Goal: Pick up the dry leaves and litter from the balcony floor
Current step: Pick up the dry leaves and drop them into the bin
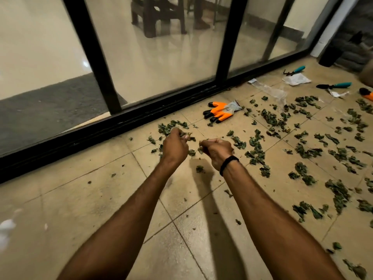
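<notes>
Dry green leaves [302,152] lie scattered over the beige tiled balcony floor [80,199], thickest to the right. A small patch of leaves [171,126] lies just beyond my hands near the door track. My left hand [175,147] is curled and grips a few leaves at its fingertips. Beside it, my right hand [217,151], with a black band at the wrist, is closed in a fist round leaves that poke out on its left side. Both hands hover just above the floor. Litter lies at the far right: clear plastic wrap [272,91] and white paper [296,79].
A black sliding glass door frame [121,126] runs along the far edge. An orange and grey glove [222,112] lies by it. Teal-handled garden tools [335,85] and another orange object [368,94] lie at the right. A white smear [7,227] marks the left floor.
</notes>
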A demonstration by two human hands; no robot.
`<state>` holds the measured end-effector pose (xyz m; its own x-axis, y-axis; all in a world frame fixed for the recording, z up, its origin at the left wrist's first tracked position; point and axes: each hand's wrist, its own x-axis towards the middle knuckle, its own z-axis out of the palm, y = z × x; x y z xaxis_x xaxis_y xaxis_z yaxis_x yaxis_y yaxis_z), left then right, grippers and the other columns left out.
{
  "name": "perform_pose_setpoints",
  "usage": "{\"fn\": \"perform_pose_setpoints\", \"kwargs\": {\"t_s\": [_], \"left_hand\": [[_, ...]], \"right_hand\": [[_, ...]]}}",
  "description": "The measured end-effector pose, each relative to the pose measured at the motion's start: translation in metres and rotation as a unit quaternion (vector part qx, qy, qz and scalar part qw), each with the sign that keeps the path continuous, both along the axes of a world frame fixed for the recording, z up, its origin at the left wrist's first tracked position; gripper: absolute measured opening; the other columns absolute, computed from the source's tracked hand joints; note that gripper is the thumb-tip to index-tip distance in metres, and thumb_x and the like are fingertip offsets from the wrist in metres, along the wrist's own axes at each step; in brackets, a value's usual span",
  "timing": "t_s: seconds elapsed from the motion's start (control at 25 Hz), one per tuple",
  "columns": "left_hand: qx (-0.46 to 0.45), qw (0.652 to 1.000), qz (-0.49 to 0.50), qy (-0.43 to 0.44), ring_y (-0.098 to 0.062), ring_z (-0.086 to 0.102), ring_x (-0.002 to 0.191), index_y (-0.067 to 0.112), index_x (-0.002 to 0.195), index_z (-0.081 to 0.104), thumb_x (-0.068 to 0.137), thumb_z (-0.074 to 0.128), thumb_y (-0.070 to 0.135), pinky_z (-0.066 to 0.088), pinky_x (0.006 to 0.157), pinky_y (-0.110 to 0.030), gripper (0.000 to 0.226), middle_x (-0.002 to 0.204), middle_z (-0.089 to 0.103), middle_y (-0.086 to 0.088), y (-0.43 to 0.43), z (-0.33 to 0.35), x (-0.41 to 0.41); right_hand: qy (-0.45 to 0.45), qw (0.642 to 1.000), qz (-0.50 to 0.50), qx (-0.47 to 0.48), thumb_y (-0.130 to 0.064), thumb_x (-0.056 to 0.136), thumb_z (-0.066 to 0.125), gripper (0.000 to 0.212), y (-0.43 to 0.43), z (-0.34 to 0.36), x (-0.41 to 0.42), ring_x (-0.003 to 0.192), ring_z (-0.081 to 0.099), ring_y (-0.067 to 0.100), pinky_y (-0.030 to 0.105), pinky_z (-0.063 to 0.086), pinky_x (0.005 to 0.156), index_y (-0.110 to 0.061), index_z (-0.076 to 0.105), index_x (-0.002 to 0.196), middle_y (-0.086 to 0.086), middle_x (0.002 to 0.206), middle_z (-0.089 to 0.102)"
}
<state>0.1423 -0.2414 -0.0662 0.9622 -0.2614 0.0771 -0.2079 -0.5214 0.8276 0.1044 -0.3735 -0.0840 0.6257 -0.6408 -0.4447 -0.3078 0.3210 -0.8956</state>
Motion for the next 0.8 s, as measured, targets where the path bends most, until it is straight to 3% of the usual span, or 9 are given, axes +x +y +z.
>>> {"fn": "perform_pose_setpoints", "kwargs": {"t_s": [0.2, 0.32, 0.4, 0.48, 0.56, 0.64, 0.72, 0.8], "left_hand": [[0.01, 0.997, 0.079, -0.004, -0.025, 0.062, 0.093, 0.009, 0.109, 0.06, 0.1, 0.057, 0.029, 0.049, 0.063, -0.029, 0.022, 0.099, 0.063, -0.004, 0.086, 0.099, 0.006], [0.078, 0.988, 0.128, -0.036, -0.032, 0.066, 0.099, 0.004, 0.11, 0.065, 0.098, 0.058, 0.031, 0.056, 0.083, -0.039, 0.031, 0.106, 0.069, -0.015, 0.173, 0.176, 0.002], [0.126, 0.977, 0.165, -0.046, -0.036, 0.067, 0.1, 0.001, 0.107, 0.068, 0.097, 0.06, 0.031, 0.056, 0.084, -0.041, 0.033, 0.104, 0.071, -0.02, 0.242, 0.226, -0.009], [0.172, 0.961, 0.214, -0.031, -0.032, 0.07, 0.09, 0.0, 0.104, 0.069, 0.097, 0.061, 0.031, 0.058, 0.076, -0.034, 0.033, 0.098, 0.072, -0.017, 0.314, 0.269, -0.03], [0.238, 0.933, 0.269, -0.003, -0.023, 0.064, 0.065, 0.003, 0.092, 0.067, 0.097, 0.061, 0.028, 0.052, 0.052, -0.023, 0.026, 0.081, 0.068, -0.012, 0.382, 0.295, -0.059], [0.302, 0.895, 0.324, 0.041, -0.017, 0.051, 0.054, 0.005, 0.084, 0.062, 0.098, 0.06, 0.022, 0.041, 0.041, -0.022, 0.022, 0.069, 0.058, -0.01, 0.442, 0.297, -0.086], [0.311, 0.871, 0.361, 0.118, -0.021, 0.052, 0.056, 0.0, 0.079, 0.06, 0.098, 0.059, 0.016, 0.044, 0.046, -0.024, 0.025, 0.067, 0.056, -0.012, 0.492, 0.273, -0.103], [0.242, 0.864, 0.385, 0.219, -0.024, 0.056, 0.061, -0.002, 0.08, 0.059, 0.098, 0.057, 0.009, 0.05, 0.057, -0.03, 0.021, 0.07, 0.058, -0.015, 0.527, 0.242, -0.115]], "right_hand": [[-0.133, 0.98, 0.065, 0.134, 0.011, 0.079, 0.07, 0.02, 0.1, 0.091, 0.025, 0.068, 0.063, 0.019, 0.02, 0.054, 0.054, 0.005, 0.061, 0.096, 0.013, 0.077, 0.063], [-0.182, 0.956, 0.175, 0.148, 0.009, 0.081, 0.069, 0.011, 0.184, 0.148, 0.032, 0.07, 0.063, 0.017, 0.021, 0.058, 0.063, 0.002, 0.062, 0.083, 0.012, 0.078, 0.062], [-0.217, 0.927, 0.245, 0.183, 0.01, 0.081, 0.069, 0.011, 0.25, 0.183, 0.031, 0.075, 0.065, 0.019, 0.025, 0.06, 0.071, 0.005, 0.062, 0.088, 0.015, 0.083, 0.063], [-0.235, 0.897, 0.311, 0.208, 0.011, 0.079, 0.071, 0.017, 0.324, 0.208, 0.028, 0.074, 0.067, 0.021, 0.026, 0.06, 0.067, 0.008, 0.062, 0.094, 0.018, 0.085, 0.065], [-0.242, 0.869, 0.395, 0.172, 0.01, 0.079, 0.071, 0.017, 0.397, 0.222, 0.014, 0.071, 0.065, 0.022, 0.028, 0.059, 0.068, 0.007, 0.061, 0.093, 0.018, 0.081, 0.064], [-0.217, 0.848, 0.478, 0.072, 0.004, 0.078, 0.074, 0.011, 0.467, 0.218, 0.002, 0.073, 0.066, 0.023, 0.031, 0.059, 0.073, 0.0, 0.064, 0.083, 0.017, 0.079, 0.066], [-0.177, 0.814, 0.552, -0.042, -0.003, 0.075, 0.073, 0.007, 0.522, 0.206, -0.01, 0.084, 0.071, 0.03, 0.039, 0.059, 0.082, -0.003, 0.068, 0.08, 0.019, 0.088, 0.071], [-0.133, 0.777, 0.607, -0.102, -0.004, 0.078, 0.07, 0.019, 0.555, 0.193, -0.019, 0.095, 0.07, 0.035, 0.046, 0.059, 0.082, 0.003, 0.069, 0.095, 0.021, 0.098, 0.071]]}}
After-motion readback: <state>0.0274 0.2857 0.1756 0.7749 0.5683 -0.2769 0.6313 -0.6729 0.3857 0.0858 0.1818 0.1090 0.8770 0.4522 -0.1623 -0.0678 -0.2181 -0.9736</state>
